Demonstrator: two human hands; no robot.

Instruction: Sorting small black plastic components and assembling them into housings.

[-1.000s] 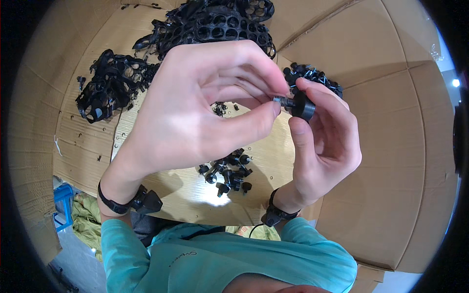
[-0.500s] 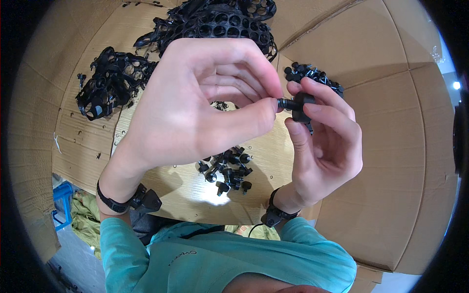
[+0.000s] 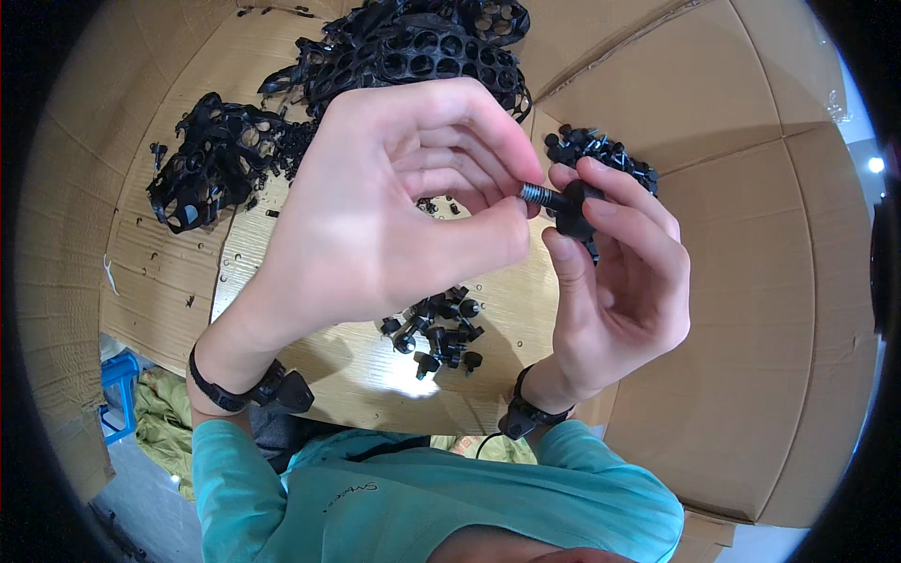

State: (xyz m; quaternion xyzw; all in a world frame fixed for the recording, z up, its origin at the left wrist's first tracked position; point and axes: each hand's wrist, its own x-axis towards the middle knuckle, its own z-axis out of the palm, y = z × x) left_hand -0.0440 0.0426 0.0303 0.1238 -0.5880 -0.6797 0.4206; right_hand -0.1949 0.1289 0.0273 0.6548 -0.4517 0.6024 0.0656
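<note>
In front of me, my right hand (image 3: 629, 244) is closed round the round black head of a bolt-like knob (image 3: 573, 208). Its metal threaded end points left, tilted slightly up. My left hand (image 3: 385, 202) is curled, with thumb and forefinger pinched at the tip of that thread. Whether a small part sits between those fingertips is hidden. Below the hands, a small pile of similar black-headed bolts (image 3: 436, 328) lies on the pale wooden tabletop (image 3: 375, 399).
Perforated black sheets (image 3: 413, 61) are heaped at the back, with another tangled heap (image 3: 206, 164) at the left. More black-headed bolts (image 3: 601, 155) lie at the far right. Small rings dot the table. Cardboard walls (image 3: 713, 310) enclose it; a blue stool (image 3: 119, 394) stands lower left.
The knob has tilted and shifted slightly left with my right hand, so more thread shows in front of my left fingertips. My left hand has moved slightly down.
</note>
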